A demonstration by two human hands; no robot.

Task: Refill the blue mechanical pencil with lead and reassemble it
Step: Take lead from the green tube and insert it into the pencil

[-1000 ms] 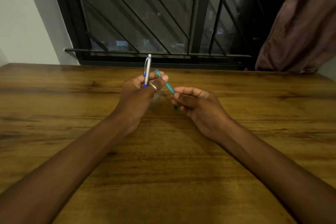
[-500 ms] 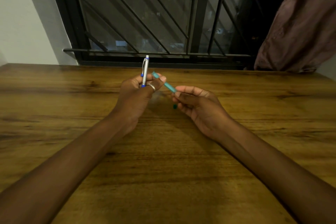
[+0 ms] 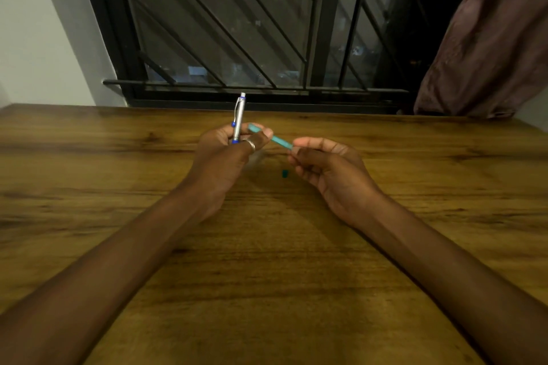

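Wooden table [image 3: 267,290], barred window [image 3: 237,24] (dark outside).

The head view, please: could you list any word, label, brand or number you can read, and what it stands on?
None can be read.
The pencil in the left hand: no print that shows.
The teal lead tube in the right hand: blurred, no legible label.
The teal cap on the table: plain.

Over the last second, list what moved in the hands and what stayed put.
The right hand drew the teal lead tube slightly lower, its far end reaching the left hand fingers. The mechanical pencil shifted marginally. Unchanged: both grips, pencil upright, small teal cap lying on the table.
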